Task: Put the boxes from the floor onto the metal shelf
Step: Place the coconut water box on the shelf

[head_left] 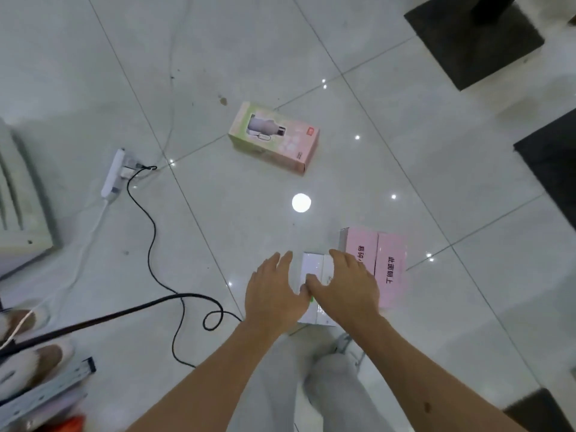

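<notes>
Both hands reach down to a small white box on the glossy tiled floor.

The left hand [274, 291] hovers flat-fingered and released at the white box [314, 269]'s left side; the right hand [343, 285] lies over its top, fingers curved, though a firm grasp cannot be told. A matte pink box [389, 266] touches its right side. A pastel carton [274, 137] printed with a bottle lies well apart, farther out on the floor [405, 151].

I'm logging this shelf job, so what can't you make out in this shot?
- Head view, white box: mostly covered by the left hand and right hand; grip unclear.
- Pink box: print partly hidden by the right hand.
- Metal shelf: not identifiable in the frame.
- Bottle box: small print unreadable.
</notes>
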